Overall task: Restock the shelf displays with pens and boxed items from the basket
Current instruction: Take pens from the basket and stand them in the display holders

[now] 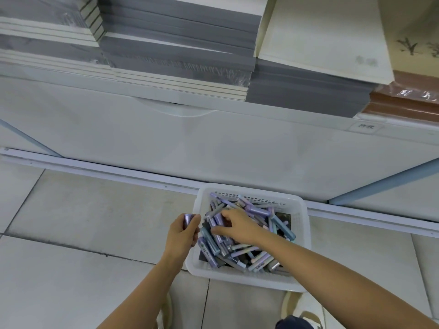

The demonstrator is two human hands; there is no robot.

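The basket (249, 277) is white, its walls pierced in a fine grid. The pens (259, 211) in it are lilac, purple, mint, teal and pale pink, over dark boxes (283, 216). The lilac pen (188, 219) in the left hand (183, 233) has a metallic sheen. The floor (95, 210) is pale grey tile with dark joints. The shelf (213, 143) is white. Its notebook stacks (180, 51) are grey with cream edges, and the brown stack (403, 103) at its right edge is reddish.

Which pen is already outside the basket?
The purple pen in the left hand, just left of the white basket; the rest, including one under the right hand's grip, lie inside it.
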